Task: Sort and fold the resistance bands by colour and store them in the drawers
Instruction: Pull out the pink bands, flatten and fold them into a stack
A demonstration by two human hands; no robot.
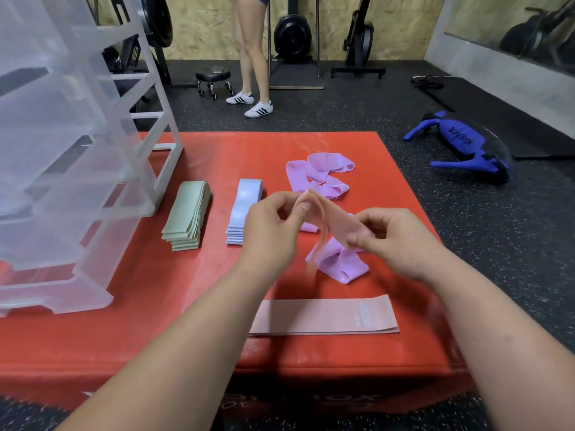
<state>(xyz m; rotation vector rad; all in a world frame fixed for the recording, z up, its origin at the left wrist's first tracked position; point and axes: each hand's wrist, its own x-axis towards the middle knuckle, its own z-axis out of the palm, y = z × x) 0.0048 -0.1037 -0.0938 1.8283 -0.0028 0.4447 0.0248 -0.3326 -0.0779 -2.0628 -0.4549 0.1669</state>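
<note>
Above the red box (193, 290), my left hand (273, 228) and my right hand (395, 241) each pinch one end of a pink band (337, 223), which hangs in a loop between them. Another pink band (323, 317) lies flat near the front edge. Loose purple bands lie under my hands (339, 264) and further back (320, 175). A folded stack of green bands (186, 216) and a folded stack of light blue bands (244, 209) sit side by side. The clear plastic drawer unit (62, 181) stands at the left.
A person in white trainers (250, 102) stands on the black rubber floor beyond the box. A blue weighted bag (463, 144) lies on the floor at the right. A small black stool (213, 80) and gym machines stand at the back wall.
</note>
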